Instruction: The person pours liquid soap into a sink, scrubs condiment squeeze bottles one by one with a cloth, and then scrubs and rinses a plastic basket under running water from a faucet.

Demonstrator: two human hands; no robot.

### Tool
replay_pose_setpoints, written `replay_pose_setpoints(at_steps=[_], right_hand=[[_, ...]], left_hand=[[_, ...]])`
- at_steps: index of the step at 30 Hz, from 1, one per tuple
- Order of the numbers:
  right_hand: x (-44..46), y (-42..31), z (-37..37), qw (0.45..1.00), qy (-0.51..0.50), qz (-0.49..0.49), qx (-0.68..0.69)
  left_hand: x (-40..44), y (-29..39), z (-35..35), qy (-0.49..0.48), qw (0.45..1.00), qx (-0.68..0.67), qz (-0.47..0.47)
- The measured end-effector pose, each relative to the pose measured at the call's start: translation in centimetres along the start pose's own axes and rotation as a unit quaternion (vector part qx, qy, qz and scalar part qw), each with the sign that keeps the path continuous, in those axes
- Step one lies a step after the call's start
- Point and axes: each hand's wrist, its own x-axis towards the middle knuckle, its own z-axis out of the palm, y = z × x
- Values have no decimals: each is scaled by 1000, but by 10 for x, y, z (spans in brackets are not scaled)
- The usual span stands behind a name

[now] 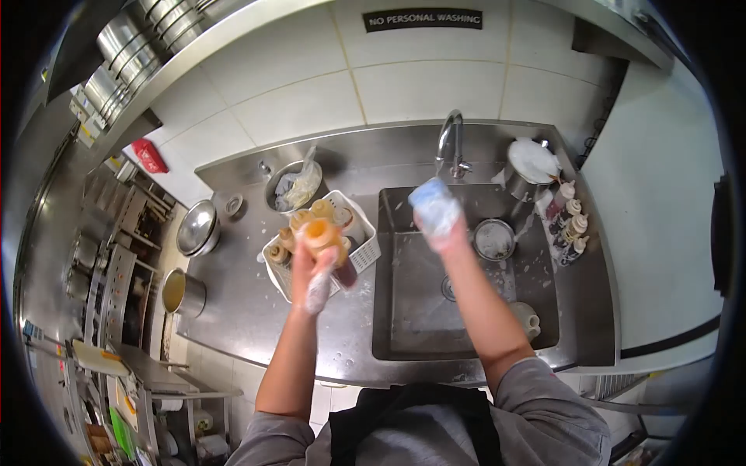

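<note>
My left hand (318, 281), with suds on it, is closed around a squeeze bottle (319, 233) with an orange-brown top, above the white basket (365, 253). Several other squeeze bottles (281, 250) stand in that basket. Over the left part of the sink (412, 311), my right hand (451, 239) grips a foamy blue and white sponge (434, 205). Motion blurs the sponge and the fingers around it.
Behind the sink rises a faucet (452, 144). A foam-topped pot (531, 167) and several sauce bottles (573, 225) line its right side. A round metal container (494, 238) sits inside. Leftward are a bowl with plastic (297, 186), stacked bowls (198, 227) and a pot (184, 293).
</note>
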Motion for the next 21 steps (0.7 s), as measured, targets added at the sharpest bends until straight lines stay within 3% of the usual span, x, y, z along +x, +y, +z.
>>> replay_pose_setpoints(at_steps=[2,3,4,5,6,7,8,9,10,11,12,14,15,16,18,20,21], right_hand=[[-46,42,46,964,117,-167,-168],[-72,61,53,904,85,-240,-343],[-93,70,60,807,56,-300,-506],[-106,65,77,626,-35,-436,-645],[-114,58,88,501,-75,-485,-713],[-122,51,98,367,-105,-540,-750],[-122,45,98,358,-93,-544,-753],[-119,39,95,575,22,-466,-672],[-116,36,89,751,132,-359,-538],[-113,39,82,710,128,-413,-557],[-117,36,88,706,131,-419,-556],[-131,33,103,367,-51,-548,-750],[-128,24,104,436,-36,-545,-716],[-123,14,92,549,24,-496,-673],[-115,7,73,510,35,-521,-684],[-139,20,114,362,-76,-575,-730],[-143,22,115,411,-84,-552,-721]], left_hand=[[9,-6,34,-73,979,-131,-135],[10,-15,55,-60,973,-171,-144],[10,-27,76,-48,964,-211,-155],[8,-37,91,-54,950,-241,-190],[7,-41,99,-89,881,-375,-273],[4,-34,109,-91,885,-359,-283],[2,-26,119,-90,889,-341,-292],[0,-27,126,-101,886,-342,-297],[0,-31,133,-110,886,-316,-321],[0,-36,139,-118,886,-289,-344],[-1,-45,141,-126,885,-289,-344],[-6,-61,139,-173,808,-456,-331],[-11,-39,150,-99,861,-377,-327],[-13,-30,154,-102,860,-376,-328],[-15,-19,159,-125,880,-347,-300],[-17,-20,163,-97,902,-324,-269],[-18,-21,162,-106,897,-336,-267]])
